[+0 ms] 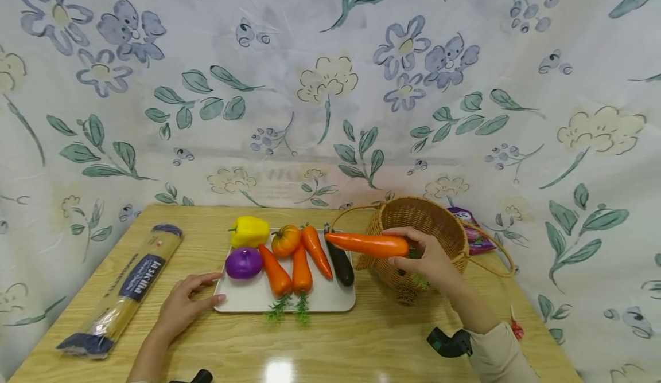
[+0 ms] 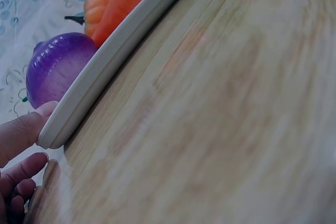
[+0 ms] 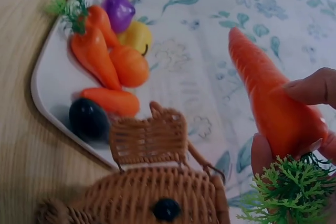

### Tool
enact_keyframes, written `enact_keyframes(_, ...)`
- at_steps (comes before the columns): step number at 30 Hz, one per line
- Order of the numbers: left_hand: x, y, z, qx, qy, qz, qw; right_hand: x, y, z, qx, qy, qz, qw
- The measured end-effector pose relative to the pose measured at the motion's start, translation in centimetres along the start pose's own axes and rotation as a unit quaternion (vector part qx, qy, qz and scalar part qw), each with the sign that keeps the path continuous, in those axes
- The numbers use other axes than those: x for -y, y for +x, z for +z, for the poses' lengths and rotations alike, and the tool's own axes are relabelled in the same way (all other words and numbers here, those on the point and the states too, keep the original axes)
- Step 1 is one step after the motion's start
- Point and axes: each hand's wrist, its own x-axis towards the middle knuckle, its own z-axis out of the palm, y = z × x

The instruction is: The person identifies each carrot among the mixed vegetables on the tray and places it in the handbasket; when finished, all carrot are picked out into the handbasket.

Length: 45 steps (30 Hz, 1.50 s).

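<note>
My right hand [image 1: 426, 257] grips a toy carrot [image 1: 369, 245] by its thick end, above the wicker basket's [image 1: 420, 206] left side. Its green leafy top [image 3: 294, 187] hangs below the fingers in the right wrist view, and the tip points left. My left hand [image 1: 188, 303] rests at the left edge of the white tray [image 1: 330, 304], its thumb touching the rim and the fingers relaxed. On the tray lie two leafy carrots [image 1: 302, 271], another orange carrot-like piece [image 1: 317, 252], a purple onion [image 1: 244, 263], a yellow pepper [image 1: 249, 232], an orange pumpkin [image 1: 286, 241] and an eggplant [image 1: 341, 262].
A packet of spaghetti [image 1: 131, 285] lies left of the tray. Behind the basket is a purple snack bag [image 1: 472, 231]. The basket's handle [image 1: 498, 251] hangs out to the right, near a small red-wrapped lollipop [image 1: 516, 329]. A floral cloth [image 1: 330, 113] rises behind the table.
</note>
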Motion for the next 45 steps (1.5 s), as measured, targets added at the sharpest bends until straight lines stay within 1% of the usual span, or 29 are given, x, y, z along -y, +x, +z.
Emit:
enact_keyframes(3,0.1,0.0,-0.1,0.003,-0.002,-0.006,1.0000,0.0,0.3,-1.1,-0.007,0.006,0.012,0.9999)
enact_keyframes(5,0.1,-0.1,-0.2,0.002,-0.001,-0.006,1.0000,0.1,0.4,-2.0,-0.010,0.008,0.011,0.9999)
enact_keyframes(9,0.2,-0.3,-0.2,-0.006,0.007,-0.005,0.9999,0.2,0.7,-3.6,-0.013,0.001,0.018,0.9997)
enact_keyframes(13,0.3,-0.4,-0.3,-0.011,0.011,-0.001,0.9999,0.1,0.9,-5.1,-0.006,-0.006,0.038,0.9993)
enact_keyframes(16,0.3,-0.5,-0.3,-0.012,0.011,0.003,0.9999,0.0,1.2,-6.2,0.000,-0.002,0.050,0.9988)
enact_keyframes(20,0.3,-0.4,-0.3,-0.014,0.010,0.005,0.9998,-0.2,1.6,-7.6,0.001,-0.005,0.050,0.9987)
enact_keyframes(24,0.3,-0.4,-0.2,-0.014,0.010,0.006,0.9998,-0.5,2.0,-8.8,0.001,-0.026,0.046,0.9986)
enact_keyframes(27,0.3,-0.4,-0.2,-0.014,0.012,0.006,0.9998,-0.5,2.3,-9.6,0.005,-0.036,0.057,0.9977)
enact_keyframes(32,0.3,-0.3,-0.1,-0.017,0.011,0.008,0.9998,-0.8,2.5,-10.5,0.016,-0.029,0.078,0.9964)
enact_keyframes(39,0.1,-0.1,0.0,-0.016,0.013,0.011,0.9997,-1.7,3.0,-12.0,0.032,-0.039,0.090,0.9947)
enact_keyframes(45,0.1,-0.1,0.0,-0.016,0.011,0.016,0.9997,-2.9,4.2,-13.7,0.044,-0.050,0.128,0.9896)
